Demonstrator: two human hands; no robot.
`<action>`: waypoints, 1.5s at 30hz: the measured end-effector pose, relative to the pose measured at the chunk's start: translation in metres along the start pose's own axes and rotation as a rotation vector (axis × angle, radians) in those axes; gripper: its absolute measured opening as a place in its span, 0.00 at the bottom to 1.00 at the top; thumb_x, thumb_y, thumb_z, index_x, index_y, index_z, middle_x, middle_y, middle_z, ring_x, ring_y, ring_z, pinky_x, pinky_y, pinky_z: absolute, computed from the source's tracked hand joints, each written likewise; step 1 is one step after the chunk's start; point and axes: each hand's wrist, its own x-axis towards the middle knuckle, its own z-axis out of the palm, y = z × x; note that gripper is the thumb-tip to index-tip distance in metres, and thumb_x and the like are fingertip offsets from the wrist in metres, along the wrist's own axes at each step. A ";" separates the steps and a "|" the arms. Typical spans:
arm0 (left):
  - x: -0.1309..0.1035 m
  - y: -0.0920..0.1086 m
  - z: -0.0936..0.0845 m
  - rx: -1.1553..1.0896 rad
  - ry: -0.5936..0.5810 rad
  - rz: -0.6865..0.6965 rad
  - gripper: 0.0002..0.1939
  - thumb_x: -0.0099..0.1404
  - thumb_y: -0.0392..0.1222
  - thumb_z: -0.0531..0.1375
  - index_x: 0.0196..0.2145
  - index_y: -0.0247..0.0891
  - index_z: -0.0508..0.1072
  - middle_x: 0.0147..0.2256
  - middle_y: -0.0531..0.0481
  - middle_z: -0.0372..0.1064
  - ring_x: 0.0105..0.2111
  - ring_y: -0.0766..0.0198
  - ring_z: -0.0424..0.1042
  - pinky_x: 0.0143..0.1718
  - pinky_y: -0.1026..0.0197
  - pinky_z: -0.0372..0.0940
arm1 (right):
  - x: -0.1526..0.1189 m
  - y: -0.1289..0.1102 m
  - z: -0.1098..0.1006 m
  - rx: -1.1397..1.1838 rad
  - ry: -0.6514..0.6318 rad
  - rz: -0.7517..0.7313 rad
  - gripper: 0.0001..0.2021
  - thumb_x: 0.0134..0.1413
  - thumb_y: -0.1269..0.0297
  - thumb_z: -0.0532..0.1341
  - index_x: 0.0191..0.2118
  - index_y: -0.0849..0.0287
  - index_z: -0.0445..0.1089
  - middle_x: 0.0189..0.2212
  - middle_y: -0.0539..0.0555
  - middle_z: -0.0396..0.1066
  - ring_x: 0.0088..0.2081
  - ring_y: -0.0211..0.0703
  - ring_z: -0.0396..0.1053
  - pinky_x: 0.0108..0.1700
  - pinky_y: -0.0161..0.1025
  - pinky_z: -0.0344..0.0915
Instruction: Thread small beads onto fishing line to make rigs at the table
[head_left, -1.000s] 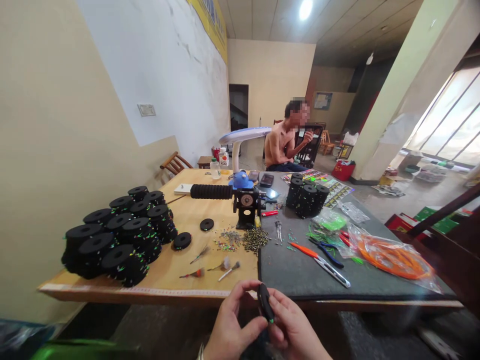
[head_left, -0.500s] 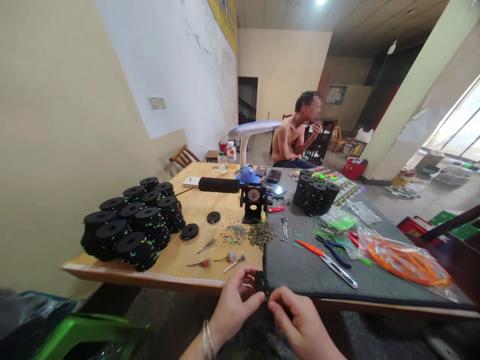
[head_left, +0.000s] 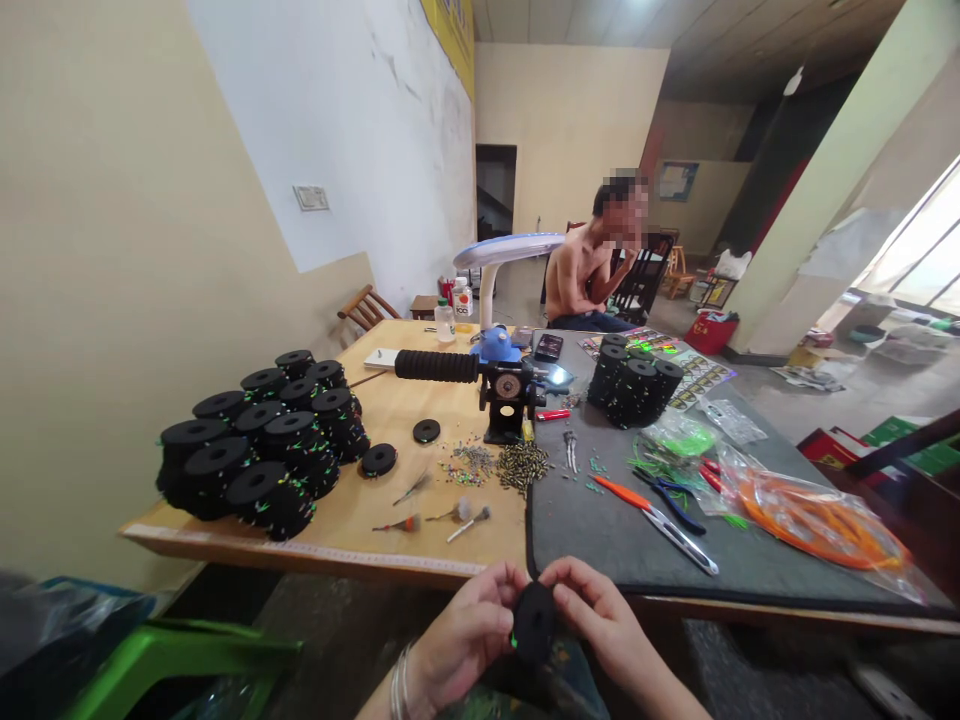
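Note:
Just off the table's front edge, a black foam spool with a hole in its middle and a few small green bits on its rim is held up between both hands. My left hand is closed round its left side. At the upper right of the rim, my right hand pinches with thumb and forefinger; any fine line there is too small to make out. Beyond my hands lie a pale-handled brush-like piece, feathery pieces and a heap of small dark-and-gold beads.
Stacked black foam spools fill the table's left side, with more on the grey mat. A black clamp tool, lamp, orange-handled tool, pliers and bagged orange strands lie around. A person sits behind.
Both hands have moved slightly down with the spool, which now turns its flat face toward me. My right hand has gone from beside the spool to its upper rim.

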 end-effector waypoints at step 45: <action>0.010 -0.018 0.000 0.454 0.348 0.275 0.11 0.51 0.40 0.69 0.32 0.37 0.74 0.31 0.50 0.74 0.36 0.60 0.71 0.41 0.61 0.65 | -0.017 0.010 0.018 -0.433 0.140 -0.139 0.06 0.55 0.66 0.59 0.39 0.58 0.70 0.30 0.52 0.71 0.29 0.41 0.67 0.31 0.33 0.60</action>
